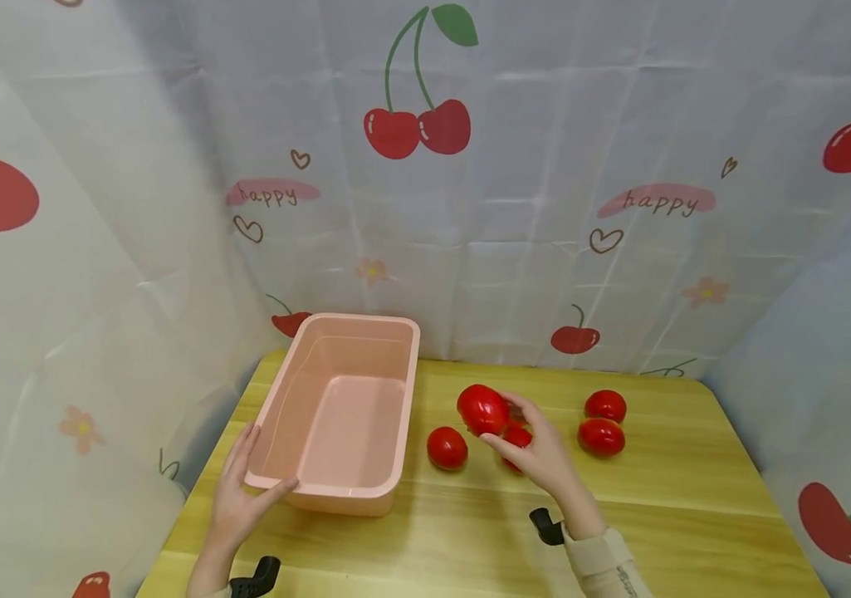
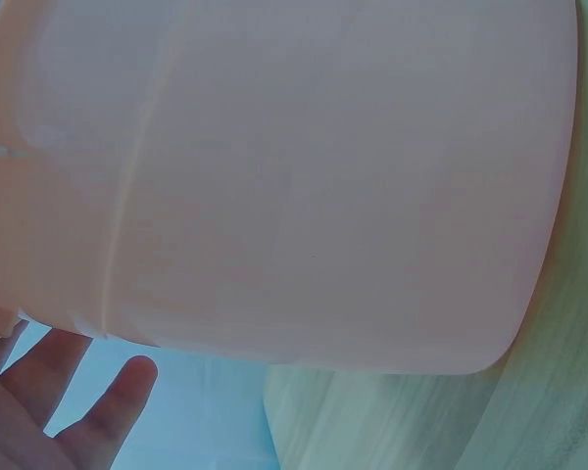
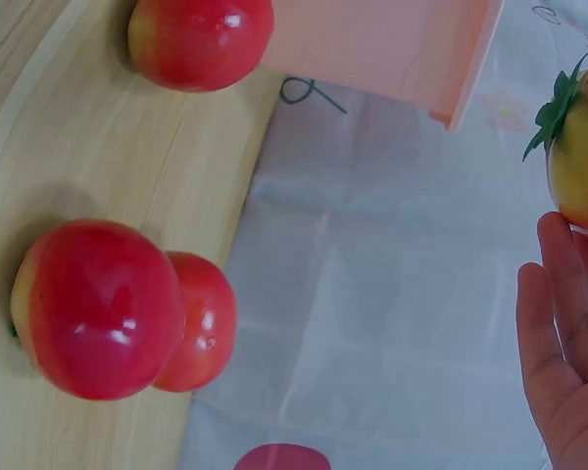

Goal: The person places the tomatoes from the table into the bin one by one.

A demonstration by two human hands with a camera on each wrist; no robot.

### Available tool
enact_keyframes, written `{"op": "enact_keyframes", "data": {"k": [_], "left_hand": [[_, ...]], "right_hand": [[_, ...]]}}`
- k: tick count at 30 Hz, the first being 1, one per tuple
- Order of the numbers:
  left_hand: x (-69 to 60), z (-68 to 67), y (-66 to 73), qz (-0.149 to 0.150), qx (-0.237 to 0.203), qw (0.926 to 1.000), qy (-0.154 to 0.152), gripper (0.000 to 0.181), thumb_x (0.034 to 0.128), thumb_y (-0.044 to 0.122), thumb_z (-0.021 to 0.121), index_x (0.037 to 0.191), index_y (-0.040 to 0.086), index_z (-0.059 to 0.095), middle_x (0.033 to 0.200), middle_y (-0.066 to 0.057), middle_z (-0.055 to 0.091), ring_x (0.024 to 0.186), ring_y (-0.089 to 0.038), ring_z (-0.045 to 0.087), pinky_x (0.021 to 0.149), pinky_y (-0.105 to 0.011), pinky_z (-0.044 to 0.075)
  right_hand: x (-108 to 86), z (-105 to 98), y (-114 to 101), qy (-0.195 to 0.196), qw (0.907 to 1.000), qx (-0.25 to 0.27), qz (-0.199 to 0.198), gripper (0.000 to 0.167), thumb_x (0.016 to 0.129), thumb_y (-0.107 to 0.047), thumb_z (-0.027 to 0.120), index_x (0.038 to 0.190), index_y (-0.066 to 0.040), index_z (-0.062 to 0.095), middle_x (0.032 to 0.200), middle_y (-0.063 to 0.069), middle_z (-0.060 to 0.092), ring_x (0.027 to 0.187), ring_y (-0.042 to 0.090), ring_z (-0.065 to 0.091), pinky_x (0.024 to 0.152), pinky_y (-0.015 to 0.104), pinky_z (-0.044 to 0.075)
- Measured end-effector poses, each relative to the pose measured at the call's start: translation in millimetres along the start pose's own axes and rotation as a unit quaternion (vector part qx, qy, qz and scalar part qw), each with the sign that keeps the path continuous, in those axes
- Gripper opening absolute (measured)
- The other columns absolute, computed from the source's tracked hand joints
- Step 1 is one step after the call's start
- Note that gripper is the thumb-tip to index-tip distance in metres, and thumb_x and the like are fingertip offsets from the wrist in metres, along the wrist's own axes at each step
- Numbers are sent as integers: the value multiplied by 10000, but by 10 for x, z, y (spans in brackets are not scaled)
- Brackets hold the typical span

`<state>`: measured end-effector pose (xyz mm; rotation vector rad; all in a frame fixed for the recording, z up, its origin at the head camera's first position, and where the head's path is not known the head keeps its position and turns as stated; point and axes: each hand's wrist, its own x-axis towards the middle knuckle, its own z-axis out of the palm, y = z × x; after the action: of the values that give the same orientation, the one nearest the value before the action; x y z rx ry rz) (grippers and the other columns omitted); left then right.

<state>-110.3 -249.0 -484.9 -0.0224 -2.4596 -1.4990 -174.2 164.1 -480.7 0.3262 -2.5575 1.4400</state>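
Observation:
My right hand (image 1: 540, 457) holds a red tomato (image 1: 483, 409) above the table between thumb and fingers. In the right wrist view the held tomato (image 3: 580, 157) shows a green leafy top and a yellowish side. Below it lies another tomato (image 1: 518, 440), partly hidden by the hand. To the left, one tomato (image 1: 447, 448) rests near a pink plastic bin (image 1: 404, 415). With fingers spread and fairly straight, my left hand (image 1: 237, 498) touches the bin's near left corner, thumb at the front rim. The left wrist view shows the bin's outside (image 2: 323, 196) and fingers (image 2: 127, 392) beside it.
Two more tomatoes, one (image 1: 606, 405) behind the other (image 1: 601, 438), lie to the right on the wooden table (image 1: 679, 465). A cherry-printed curtain (image 1: 500, 274) hangs behind the table and along both sides. No contents show inside the bin.

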Motion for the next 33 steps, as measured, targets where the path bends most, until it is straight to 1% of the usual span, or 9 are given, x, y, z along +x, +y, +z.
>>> {"op": "enact_keyframes", "data": {"k": [4,9,13,18,23,26,30,33], "left_hand": [[6,0,-6,29,-14,10000,13,939,689,85,819,1462,14,289,1537,-99,176,1385,-376,114,1010,-705,131],[-13,4,-23,29,-64,10000,6,940,687,77,820,1461,13,290,1537,-100,176,1386,-375,113,1011,-703,137],[-30,2,-21,7,-39,10000,12,944,685,81,822,1460,8,289,1536,-105,177,1384,-381,115,1012,-704,127],[-39,0,-13,-20,22,10000,-6,948,691,97,819,1465,12,278,1538,-105,168,1385,-385,112,1007,-712,117],[-29,5,-35,18,42,10000,-27,948,697,94,811,1470,17,268,1539,-109,162,1385,-390,110,1003,-718,109],[-4,15,-152,49,22,10000,-18,957,691,86,815,1477,49,270,1543,-83,160,1389,-379,105,1003,-719,103],[39,29,-352,75,79,9999,2,982,682,112,831,1489,141,272,1545,-4,160,1398,-327,109,1009,-709,120],[56,31,-426,119,138,9998,15,986,686,155,836,1492,203,269,1543,49,159,1402,-291,114,1012,-703,132]], "right_hand": [[37,33,-34,-65,9999,-42,-82,688,745,-432,771,1314,-157,500,1195,34,582,1065,226,543,877,486,476],[78,74,-80,-157,9998,-48,-132,700,738,-443,773,1316,-152,505,1221,35,574,1085,244,538,909,515,452],[116,116,-120,-290,9995,12,-154,702,739,-462,764,1318,-166,501,1234,18,565,1088,232,534,914,498,458],[161,174,-169,-371,9989,157,-255,693,731,-471,768,1308,-185,513,1199,-7,577,1060,199,541,892,467,476],[187,227,-213,-460,9985,180,-230,685,727,-499,758,1309,-231,514,1190,-40,575,1059,178,530,867,452,470],[199,258,-236,-502,9981,220,-266,675,734,-488,758,1311,-242,509,1200,-47,571,1064,171,526,878,461,456],[223,304,-264,-533,9970,333,-448,653,744,-432,772,1309,-232,511,1208,-52,570,1060,164,530,915,472,442],[245,347,-287,-565,9957,421,-605,644,750,-397,779,1311,-232,510,1217,-62,568,1060,153,534,922,456,447]]}}
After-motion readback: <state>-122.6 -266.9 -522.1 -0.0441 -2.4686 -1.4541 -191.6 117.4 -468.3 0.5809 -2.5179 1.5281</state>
